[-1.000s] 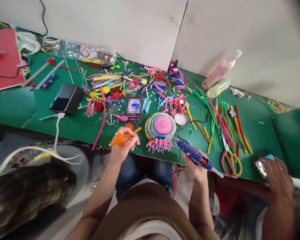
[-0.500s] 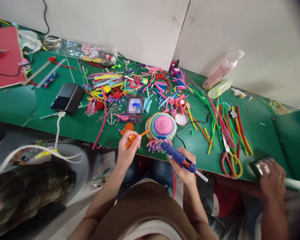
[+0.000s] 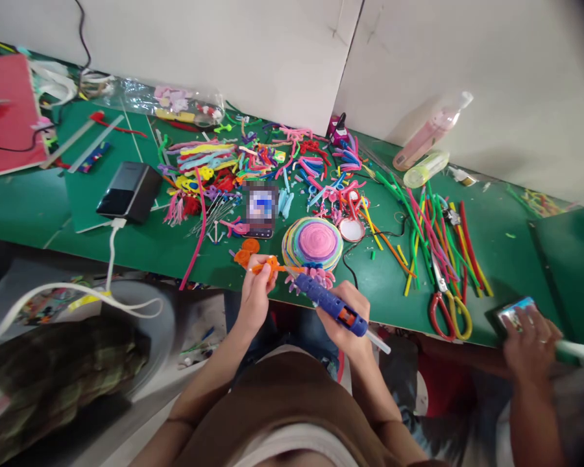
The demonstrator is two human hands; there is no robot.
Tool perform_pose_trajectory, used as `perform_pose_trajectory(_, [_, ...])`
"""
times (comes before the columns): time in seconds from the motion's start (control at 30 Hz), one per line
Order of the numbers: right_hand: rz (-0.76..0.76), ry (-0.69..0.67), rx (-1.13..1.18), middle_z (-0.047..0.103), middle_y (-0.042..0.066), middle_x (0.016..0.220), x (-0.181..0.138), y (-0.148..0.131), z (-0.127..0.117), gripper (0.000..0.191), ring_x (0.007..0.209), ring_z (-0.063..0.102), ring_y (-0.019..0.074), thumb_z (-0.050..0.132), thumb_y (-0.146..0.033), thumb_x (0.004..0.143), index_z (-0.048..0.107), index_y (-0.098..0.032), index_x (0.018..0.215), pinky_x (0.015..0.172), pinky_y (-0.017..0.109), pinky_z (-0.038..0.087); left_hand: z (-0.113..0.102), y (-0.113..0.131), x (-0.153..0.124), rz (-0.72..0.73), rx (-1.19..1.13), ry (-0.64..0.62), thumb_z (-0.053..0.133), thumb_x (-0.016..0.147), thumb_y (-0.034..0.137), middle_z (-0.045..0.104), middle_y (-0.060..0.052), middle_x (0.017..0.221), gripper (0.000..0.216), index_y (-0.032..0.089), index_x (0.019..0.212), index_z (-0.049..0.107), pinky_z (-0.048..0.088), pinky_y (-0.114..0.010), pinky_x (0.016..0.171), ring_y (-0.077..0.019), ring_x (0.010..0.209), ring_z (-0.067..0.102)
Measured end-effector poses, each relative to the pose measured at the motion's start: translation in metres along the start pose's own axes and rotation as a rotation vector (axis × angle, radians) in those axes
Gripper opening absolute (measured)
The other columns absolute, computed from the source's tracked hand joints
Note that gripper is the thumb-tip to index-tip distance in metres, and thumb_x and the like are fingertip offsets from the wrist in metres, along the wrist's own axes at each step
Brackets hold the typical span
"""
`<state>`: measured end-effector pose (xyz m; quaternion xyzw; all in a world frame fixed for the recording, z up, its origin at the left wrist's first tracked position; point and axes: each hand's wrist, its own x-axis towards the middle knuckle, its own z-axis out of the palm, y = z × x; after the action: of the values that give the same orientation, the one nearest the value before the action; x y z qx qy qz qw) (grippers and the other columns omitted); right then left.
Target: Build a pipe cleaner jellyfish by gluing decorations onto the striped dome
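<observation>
My left hand (image 3: 257, 295) pinches an orange pipe cleaner (image 3: 271, 264), partly coiled, with a straight end pointing right. Wrapped in my right hand (image 3: 345, 321) is a blue glue gun (image 3: 327, 299), a clear glue stick jutting from its back. Its nozzle meets or nearly meets the orange strand; contact is hard to tell. Just beyond lies a round coiled piece in rainbow rings (image 3: 318, 241) with a pink centre. Pink and purple loops (image 3: 321, 277) show at its near edge, partly behind the glue gun. Orange coils (image 3: 248, 250) rest left of it.
A phone (image 3: 261, 211) and heaps of coloured pipe cleaners (image 3: 209, 155) cover the table's middle. Scissors (image 3: 448, 311) lie at right beside long strands. A black power bank (image 3: 129, 191) sits left. Bottles (image 3: 431, 133) stand behind. Another person's hand (image 3: 533, 340) holds a phone at far right.
The orange pipe cleaner has turned in my left hand, its coil now showing. The glue gun has shifted left, bringing its nozzle to the strand. My hands are closer together.
</observation>
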<state>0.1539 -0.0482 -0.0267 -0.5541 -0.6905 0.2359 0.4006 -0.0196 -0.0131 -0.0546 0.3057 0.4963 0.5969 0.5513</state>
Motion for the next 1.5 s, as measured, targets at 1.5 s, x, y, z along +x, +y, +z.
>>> perform_pose_trajectory(1.5, [-0.053,0.123,-0.108,0.05,-0.002,0.06,-0.015,0.014,-0.004,0.008,0.058,0.046,0.0144,0.06,-0.02,0.08,0.056,-0.022,0.074,0.054,0.028,0.036,-0.002,0.014,-0.01,0.144,0.25,-0.001,0.072,0.076,0.033,0.074,-0.004,0.08,0.017,0.018,0.084,0.075,0.062,-0.027,0.06,-0.0164,0.062,0.07])
